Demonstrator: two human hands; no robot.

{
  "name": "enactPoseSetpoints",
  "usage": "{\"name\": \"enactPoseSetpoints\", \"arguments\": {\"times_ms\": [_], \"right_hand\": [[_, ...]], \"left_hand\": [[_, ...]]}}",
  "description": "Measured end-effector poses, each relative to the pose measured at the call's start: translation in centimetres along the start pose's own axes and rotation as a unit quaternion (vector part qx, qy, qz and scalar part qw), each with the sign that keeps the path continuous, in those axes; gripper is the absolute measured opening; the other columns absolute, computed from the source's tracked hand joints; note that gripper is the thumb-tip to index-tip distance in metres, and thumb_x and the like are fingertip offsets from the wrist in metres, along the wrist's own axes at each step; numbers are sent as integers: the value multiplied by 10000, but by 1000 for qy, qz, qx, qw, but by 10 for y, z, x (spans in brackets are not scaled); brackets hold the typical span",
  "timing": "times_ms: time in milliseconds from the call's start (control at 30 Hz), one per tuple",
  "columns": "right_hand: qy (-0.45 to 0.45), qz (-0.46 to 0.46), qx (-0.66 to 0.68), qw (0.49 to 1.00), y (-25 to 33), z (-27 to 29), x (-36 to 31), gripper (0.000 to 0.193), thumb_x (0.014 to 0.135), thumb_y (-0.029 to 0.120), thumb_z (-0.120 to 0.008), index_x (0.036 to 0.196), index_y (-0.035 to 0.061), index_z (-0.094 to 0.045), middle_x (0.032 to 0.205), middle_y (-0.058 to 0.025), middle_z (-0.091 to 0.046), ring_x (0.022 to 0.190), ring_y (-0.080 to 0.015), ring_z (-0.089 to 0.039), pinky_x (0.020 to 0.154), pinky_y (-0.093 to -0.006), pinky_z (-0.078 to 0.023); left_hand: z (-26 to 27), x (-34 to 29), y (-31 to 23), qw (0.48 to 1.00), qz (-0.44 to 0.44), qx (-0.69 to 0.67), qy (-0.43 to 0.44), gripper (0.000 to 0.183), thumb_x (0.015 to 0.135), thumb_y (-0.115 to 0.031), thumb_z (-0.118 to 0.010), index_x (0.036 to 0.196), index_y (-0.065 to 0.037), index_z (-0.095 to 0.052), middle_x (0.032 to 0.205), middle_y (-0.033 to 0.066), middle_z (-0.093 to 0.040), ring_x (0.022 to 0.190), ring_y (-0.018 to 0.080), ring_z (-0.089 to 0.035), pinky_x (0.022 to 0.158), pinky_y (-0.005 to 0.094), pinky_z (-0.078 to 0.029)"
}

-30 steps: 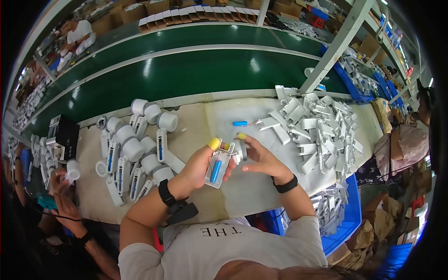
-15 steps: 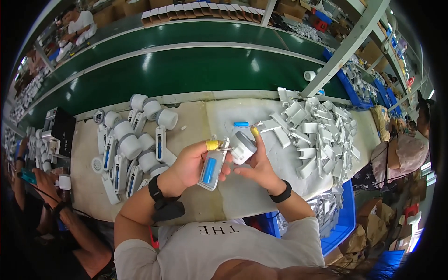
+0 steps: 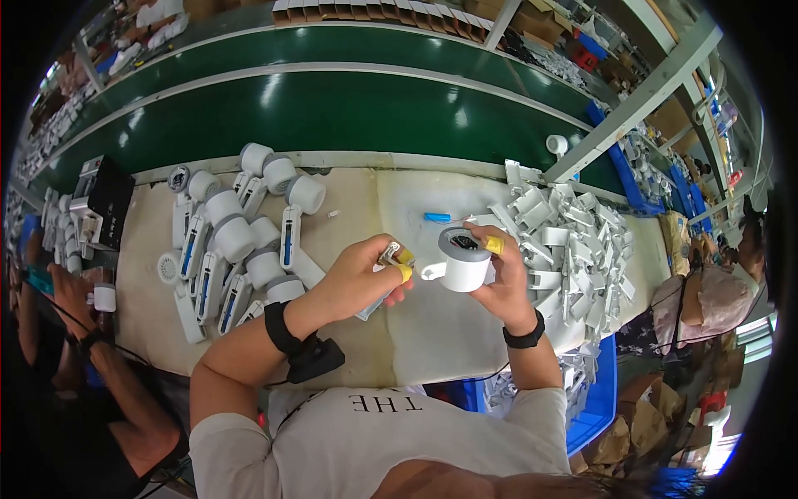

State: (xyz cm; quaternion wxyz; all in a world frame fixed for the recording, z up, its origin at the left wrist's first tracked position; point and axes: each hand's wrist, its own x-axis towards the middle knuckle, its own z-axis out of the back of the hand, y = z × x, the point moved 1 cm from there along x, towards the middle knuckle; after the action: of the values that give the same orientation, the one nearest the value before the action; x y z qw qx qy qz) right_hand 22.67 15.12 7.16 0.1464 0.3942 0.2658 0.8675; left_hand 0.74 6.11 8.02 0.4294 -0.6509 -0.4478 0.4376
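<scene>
My right hand (image 3: 507, 287) grips a white cylindrical fan head (image 3: 465, 273) with a grey rim. Its open end faces up, showing dark parts inside, and a short white neck sticks out to its left. My left hand (image 3: 357, 274) is closed around a white handle shell (image 3: 371, 309), mostly hidden by the fingers, with only its lower end showing. The neck and the left fingertips are a small distance apart. Yellow wraps cover fingertips on both hands. Just beyond the hands, a blue cylindrical battery (image 3: 437, 218) lies on the worktop.
Several assembled white fan units (image 3: 235, 239) with long handles lie to the left. A heap of loose white shells (image 3: 573, 249) covers the right side, above a blue bin (image 3: 607, 382). A green conveyor (image 3: 349, 121) runs behind. A co-worker's hand (image 3: 71, 295) is at far left.
My hands have drawn apart. The fan head has moved right and turned open end up, while the handle shell has rotated so the blue battery in it is out of sight.
</scene>
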Motion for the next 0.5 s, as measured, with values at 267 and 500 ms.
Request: {"name": "enactPoseSetpoints", "arguments": {"times_ms": [267, 500], "right_hand": [[9, 58, -98, 993, 9, 2, 5, 610, 599, 64, -777, 1118, 92, -459, 1151, -134, -498, 1076, -318, -513, 891, -381, -436], [127, -9, -48, 991, 41, 15, 27, 605, 672, 182, -750, 1200, 55, -482, 1161, -148, -496, 1051, -302, -514, 881, -360, -423]], "left_hand": [[2, 0, 6, 998, -24, 61, -7, 152, 802, -50, -518, 937, 11, -484, 773, 74, -580, 617, 113, -549, 553, 253, -459], [1, 5, 19, 946, -129, 294, -33, 276, 702, -96, -619, 935, -4, -504, 715, 72, -574, 609, 128, -559, 562, 260, -450]]}}
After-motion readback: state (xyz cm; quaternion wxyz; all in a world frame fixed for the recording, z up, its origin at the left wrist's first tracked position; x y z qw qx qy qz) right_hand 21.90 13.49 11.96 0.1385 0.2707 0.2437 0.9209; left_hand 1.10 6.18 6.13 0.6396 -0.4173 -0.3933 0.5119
